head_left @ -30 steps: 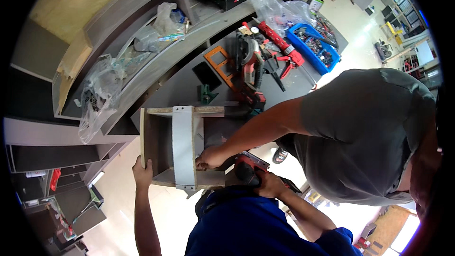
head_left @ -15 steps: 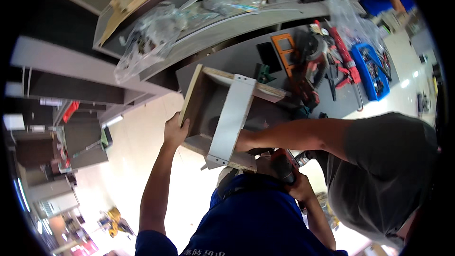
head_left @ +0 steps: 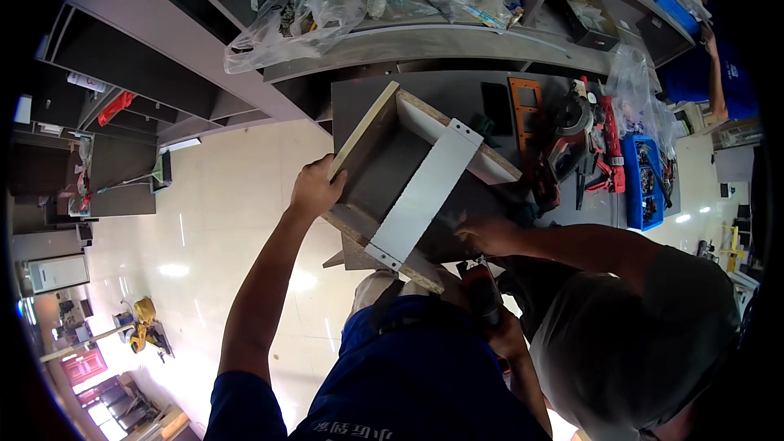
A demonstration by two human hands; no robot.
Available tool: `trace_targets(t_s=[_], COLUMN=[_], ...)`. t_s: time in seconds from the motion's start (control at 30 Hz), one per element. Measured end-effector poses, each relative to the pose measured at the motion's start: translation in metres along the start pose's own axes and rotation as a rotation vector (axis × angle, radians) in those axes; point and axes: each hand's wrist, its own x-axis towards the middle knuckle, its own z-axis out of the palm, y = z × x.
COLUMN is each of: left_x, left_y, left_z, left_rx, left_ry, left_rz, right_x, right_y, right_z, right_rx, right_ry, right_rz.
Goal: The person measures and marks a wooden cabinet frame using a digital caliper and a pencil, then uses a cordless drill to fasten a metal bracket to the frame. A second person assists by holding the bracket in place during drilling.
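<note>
An open wooden box frame [head_left: 376,171] of dark-faced boards lies tilted in front of me. A white strip of board [head_left: 425,196] with rough edges and holes at its ends crosses its top. My left hand [head_left: 317,186] is closed around the upper edge of the box's left side board. Low beside my waist, my right hand [head_left: 508,338] grips a red and black power tool [head_left: 480,290] with a metal front end, close to the box's near corner. Its exact kind is hard to make out. A co-worker's hand [head_left: 490,237] reaches in from the right over the box.
The grey worktable [head_left: 441,86] bears an orange frame [head_left: 525,106], a circular saw [head_left: 567,131], a red caulking gun [head_left: 611,131] and a blue tool tray [head_left: 643,184]. Plastic bags [head_left: 306,16] fill the shelf behind. The co-worker's body [head_left: 637,335] stands close on my right.
The co-worker's hand has drawn back to the right, away from the white strip. The box appears turned somewhat, still in my left hand, and my view has shifted.
</note>
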Motion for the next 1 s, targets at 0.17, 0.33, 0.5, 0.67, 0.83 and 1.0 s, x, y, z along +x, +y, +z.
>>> trace_targets(t_s=[0.17,0.33,0.5,0.67,0.83,1.0], left_x=[0.015,0.014,0.007,-0.048,-0.063,-0.059], left_y=[0.004,0.003,0.024,0.073,0.137,0.156], left_z=[0.013,0.009,0.006,0.009,0.039,0.042], left_rx=[-0.024,0.021,-0.001,-0.09,-0.165,0.049], left_ry=[-0.017,-0.039,0.099,0.021,-0.337,-0.377], left_rz=[0.055,0.04,0.136,0.259,-0.05,0.006], right_x=[-0.008,-0.009,-0.01,-0.01,0.0,0.004], right_y=[-0.011,-0.02,-0.031,-0.031,-0.023,-0.026], right_z=[-0.001,-0.003,-0.01,-0.009,-0.017,-0.023], right_rx=[-0.103,-0.025,-0.027,-0.092,-0.11,-0.065], right_ry=[0.02,0.025,0.026,0.12,-0.011,0.04], right_rz=[0.084,0.086,0.058,0.017,0.125,0.034])
